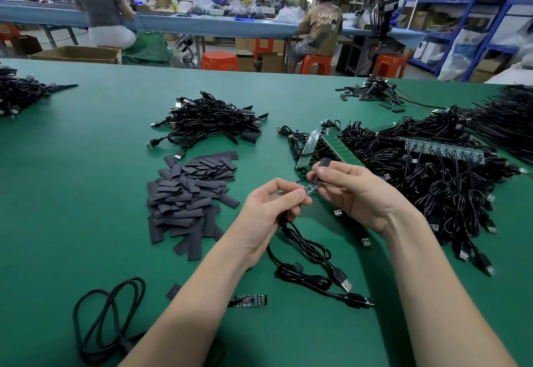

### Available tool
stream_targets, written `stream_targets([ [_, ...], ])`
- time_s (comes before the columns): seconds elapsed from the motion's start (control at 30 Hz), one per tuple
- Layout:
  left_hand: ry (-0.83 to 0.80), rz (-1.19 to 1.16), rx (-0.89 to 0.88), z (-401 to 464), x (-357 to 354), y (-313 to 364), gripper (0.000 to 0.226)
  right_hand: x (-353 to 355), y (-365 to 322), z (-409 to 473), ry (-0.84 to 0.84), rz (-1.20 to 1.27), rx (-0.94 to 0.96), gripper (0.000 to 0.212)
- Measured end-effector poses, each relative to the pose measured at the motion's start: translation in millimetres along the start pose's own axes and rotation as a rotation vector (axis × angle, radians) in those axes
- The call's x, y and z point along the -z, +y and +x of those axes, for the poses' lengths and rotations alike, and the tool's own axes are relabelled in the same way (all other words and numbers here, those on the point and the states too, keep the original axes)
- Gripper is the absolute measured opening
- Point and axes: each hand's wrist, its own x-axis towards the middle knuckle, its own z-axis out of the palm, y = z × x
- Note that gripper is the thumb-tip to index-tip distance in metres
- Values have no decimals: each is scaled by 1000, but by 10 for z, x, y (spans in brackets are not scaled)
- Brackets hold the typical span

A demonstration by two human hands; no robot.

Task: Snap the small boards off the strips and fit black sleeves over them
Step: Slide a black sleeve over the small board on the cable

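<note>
While the left hand (268, 208) pinched a small board (311, 188) between thumb and forefinger above the middle of the green desk (86, 182), the right hand (354, 190) pinched a black sleeve (320, 171) at the board's far end. A black cable (305, 248) hung from the left hand down to the desk, ending in a USB plug (344, 280). A heap of loose sleeves (187, 199) lay left of the hands, with a pile of finished cables (210, 121) behind it. Board strips (326, 147) rested on tangled cables (432, 182) toward the right edge. Another small board (250, 300) lay near the front edge, beside the left forearm.
</note>
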Motion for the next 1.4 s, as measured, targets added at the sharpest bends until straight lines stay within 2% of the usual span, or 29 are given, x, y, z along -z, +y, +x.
stream_targets([
  [0.4, -1, -31, -9, 19, 17, -29, 11, -21, 21, -33, -39, -68, 125, 13],
  [0.63, -23, -34, -8, 36, 25, -38, 12, -44, 107, -9, -52, -45, 126, 11],
  [0.77, 0, -81, 11, 42, 25, -41, 25, -44, 120, -5, -90, -91, 125, 9],
  [0.87, 50, -77, -6, 50, -8, -52, 31, -49, 136, 18, -37, -86, 125, 14],
  [0.97, 151, -58, -54, 77, -22, -79, 23, -30, 159, 51, 70, -31, 139, 11],
  [1.07, 205, 117, -145, 89, -5, -121, 10, -10, 168, 73, 124, -10, 132, 13],
  [1.4, 263, 258, -232, 80, 7, -165, 6, -37, 257, 137, 167, 33, 113, 21],
])
